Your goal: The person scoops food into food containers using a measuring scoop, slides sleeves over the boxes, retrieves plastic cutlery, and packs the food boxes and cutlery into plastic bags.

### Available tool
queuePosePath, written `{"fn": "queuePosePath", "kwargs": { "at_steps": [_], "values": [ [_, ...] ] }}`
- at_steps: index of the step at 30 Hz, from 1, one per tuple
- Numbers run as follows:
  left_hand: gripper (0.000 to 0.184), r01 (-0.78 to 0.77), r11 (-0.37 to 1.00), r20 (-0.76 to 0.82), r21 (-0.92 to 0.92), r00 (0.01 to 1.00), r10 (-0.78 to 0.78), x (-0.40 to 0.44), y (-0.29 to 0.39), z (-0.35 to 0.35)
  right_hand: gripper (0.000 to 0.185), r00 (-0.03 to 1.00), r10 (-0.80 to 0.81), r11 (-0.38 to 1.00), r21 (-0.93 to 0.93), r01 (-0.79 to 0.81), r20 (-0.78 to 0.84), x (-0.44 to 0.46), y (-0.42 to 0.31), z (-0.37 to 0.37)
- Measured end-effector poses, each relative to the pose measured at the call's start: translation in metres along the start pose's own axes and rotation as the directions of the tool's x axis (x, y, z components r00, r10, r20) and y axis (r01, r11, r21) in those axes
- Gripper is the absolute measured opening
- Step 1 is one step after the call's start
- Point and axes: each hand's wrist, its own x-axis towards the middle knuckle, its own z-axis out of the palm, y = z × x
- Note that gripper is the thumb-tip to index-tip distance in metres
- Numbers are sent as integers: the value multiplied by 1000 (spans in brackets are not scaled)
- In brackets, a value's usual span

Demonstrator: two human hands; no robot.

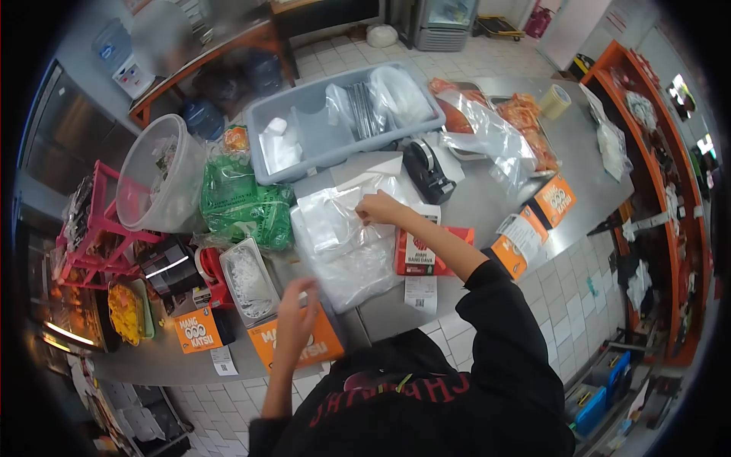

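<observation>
My right hand (379, 208) is closed in a pinch on a clear plastic bag (346, 221), the top of a pile of flat bags on the table. Slightly blurred, my left hand (298, 306) has its fingers apart and holds nothing that I can see. It hovers over an orange Mang Katsu box (266, 339) at the table's near edge. Close by stands a metal tin (250, 282) of small white wrapped pieces. Under my right forearm lies a red Ayam Bang Dava box (415, 263), with a printed receipt (420, 295) at its near side.
A grey divided bin (304, 164) stands behind the bags, beside a black tape dispenser (428, 171). Green plastic packs (244, 202) and a clear tub (164, 175) are at left. More orange boxes (553, 201) and trays of orange-coloured packed food (525, 122) lie at right.
</observation>
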Motion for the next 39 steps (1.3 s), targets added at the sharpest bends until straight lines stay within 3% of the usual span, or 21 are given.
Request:
{"fn": "queuePosePath", "kwargs": {
  "at_steps": [2,4,6,8,9,11,12,13,15,17,19,21,23,25,27,29,32,33,35,37,39],
  "values": [
    [18,-87,996,267,2,960,83,44,5,25,17,996,-33,996,80,26,84,11,8,0],
    [21,-261,943,563,205,820,104,80,-14,64,14,998,-65,922,383,56,11,20,12,-8],
    [22,-482,855,535,192,782,321,108,-28,111,14,994,-96,894,435,108,-50,24,7,-23],
    [30,-478,711,352,516,875,332,137,-60,158,16,991,-87,887,445,123,-100,22,-4,-43],
    [30,-472,712,348,519,878,328,142,-71,169,16,991,-94,886,446,129,-99,22,-4,-41],
    [42,-107,933,198,343,979,40,155,-76,190,20,985,-107,990,75,118,-137,19,-4,-35],
    [66,-157,912,228,380,971,72,154,-79,192,23,955,-136,914,338,224,-265,16,-11,-36],
    [66,-153,910,212,385,974,74,154,-80,194,26,909,-128,757,554,348,-396,12,-21,-45],
    [67,-131,943,185,306,980,76,151,-75,185,32,998,-36,283,957,65,-57,-21,-66,-133],
    [68,-31,996,185,87,983,15,144,-60,166,29,947,141,170,949,264,-289,-63,-94,-213],
    [69,123,953,209,-277,976,-65,135,-34,141,24,946,40,-167,932,322,-320,-96,-82,-264],
    [70,233,710,240,-664,966,-93,119,-3,114,20,851,344,-103,885,454,-397,-119,-82,-294],
    [70,224,379,236,-898,972,-15,101,33,93,21,860,325,-168,870,463,-394,-132,-65,-289],
    [71,205,56,210,-977,969,129,85,67,80,22,815,494,-118,906,407,-302,-142,-62,-266],
    [72,221,-206,162,-953,950,268,75,91,77,25,810,499,-148,890,431,-310,-147,-39,-215],
    [73,242,-396,108,-886,938,331,65,102,77,25,747,598,88,951,297,-289,-164,-31,-179],
    [83,232,-645,45,-728,955,293,44,93,77,18,671,622,288,915,283,-403,-193,-3,-136],
    [94,234,-785,27,-574,963,267,34,89,78,16,623,647,336,898,285,-440,-205,5,-128],
    [82,68,-809,2,-585,997,83,17,84,77,14,597,720,248,935,253,-353,-226,8,-130],
    [68,-147,-717,-15,-682,982,-187,6,78,77,17,628,657,302,908,289,-419,-237,19,-124],
    [63,-156,-665,-28,-730,980,-198,1,78,80,21,640,595,362,873,326,-485,-242,21,-121]
  ]
}}
